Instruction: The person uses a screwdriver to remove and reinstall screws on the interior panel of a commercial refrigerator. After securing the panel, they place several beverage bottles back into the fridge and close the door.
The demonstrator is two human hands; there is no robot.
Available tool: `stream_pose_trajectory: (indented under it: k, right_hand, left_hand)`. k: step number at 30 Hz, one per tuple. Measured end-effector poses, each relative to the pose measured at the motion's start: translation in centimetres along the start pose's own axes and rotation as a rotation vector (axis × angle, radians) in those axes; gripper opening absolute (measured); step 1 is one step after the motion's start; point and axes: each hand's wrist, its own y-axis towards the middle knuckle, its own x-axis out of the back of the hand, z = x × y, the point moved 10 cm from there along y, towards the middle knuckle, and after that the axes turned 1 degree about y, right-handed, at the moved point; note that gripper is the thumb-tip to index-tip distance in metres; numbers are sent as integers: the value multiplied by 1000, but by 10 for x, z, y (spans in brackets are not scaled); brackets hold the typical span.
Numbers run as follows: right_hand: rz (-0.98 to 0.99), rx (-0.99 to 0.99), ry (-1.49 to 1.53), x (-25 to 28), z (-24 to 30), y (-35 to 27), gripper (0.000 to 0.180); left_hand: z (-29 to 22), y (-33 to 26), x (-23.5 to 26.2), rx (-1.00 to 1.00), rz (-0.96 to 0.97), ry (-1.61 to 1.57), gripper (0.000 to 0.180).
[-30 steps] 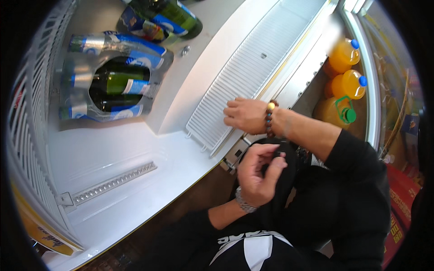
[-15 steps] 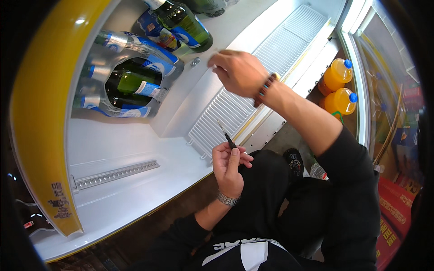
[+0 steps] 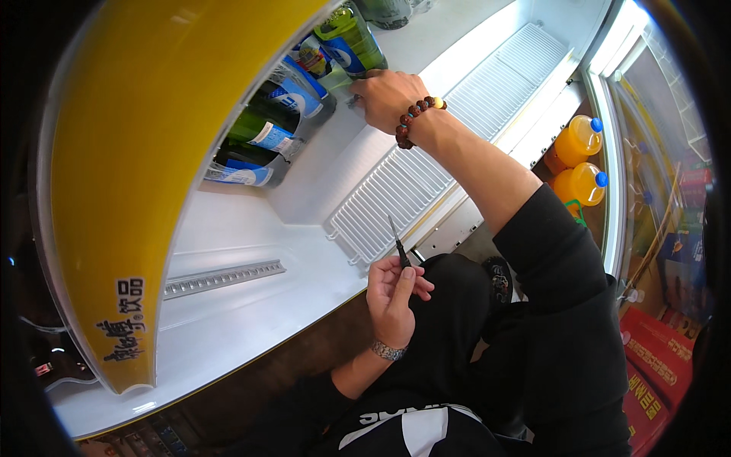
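My left hand (image 3: 392,302) holds a small screwdriver (image 3: 400,245) with a dark handle and a thin metal shaft. The shaft points up and away, in front of a white wire shelf (image 3: 391,199). Farther off, my right hand (image 3: 391,97), a beaded bracelet at its wrist, reaches onto the white ledge inside a drinks fridge. Its fingers curl down at the ledge beside a green bottle (image 3: 352,47). A small greyish piece shows partly under the fingertips, which are mostly hidden, so I cannot make out what they grip.
A yellow fridge edge panel (image 3: 114,190) covers part of the view at left. Behind it are wrapped green bottles (image 3: 263,137). A slotted metal strip (image 3: 228,279) runs along the white inner wall. Orange drink bottles (image 3: 582,183) and red boxes (image 3: 655,354) stand at right.
My right hand has come down onto the ledge, over the place where a small metal piece lay. The view has shifted, and the yellow panel now hides more bottles. My left hand still holds the screwdriver.
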Motion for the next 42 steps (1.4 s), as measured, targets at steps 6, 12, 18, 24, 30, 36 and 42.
stream_pose_trajectory:
  k: [6,12,18,24,30,36,42]
  right_hand:
    - [-35,-28,43,0,-4,2,31]
    - [-158,-5,147,6,-9,-3,26]
    - [-254,91,188,9,-9,-9,21]
    - [-333,155,351,23,-11,-27,22]
    - [81,142,822,-15,2,-67,21]
    - [438,14,1021,-82,23,-93,18]
    - [605,-51,1332,-107,33,-103,14]
  left_hand:
    - [1,5,2,1,-6,-32,21]
    - [0,9,4,-4,-24,-33,21]
    - [1,11,4,7,-37,-50,20]
    - [4,9,7,14,-29,-11,17]
    - [16,-14,27,42,32,64,17]
    - [41,-29,40,254,38,-9,24]
    - [48,-18,40,331,41,-98,21]
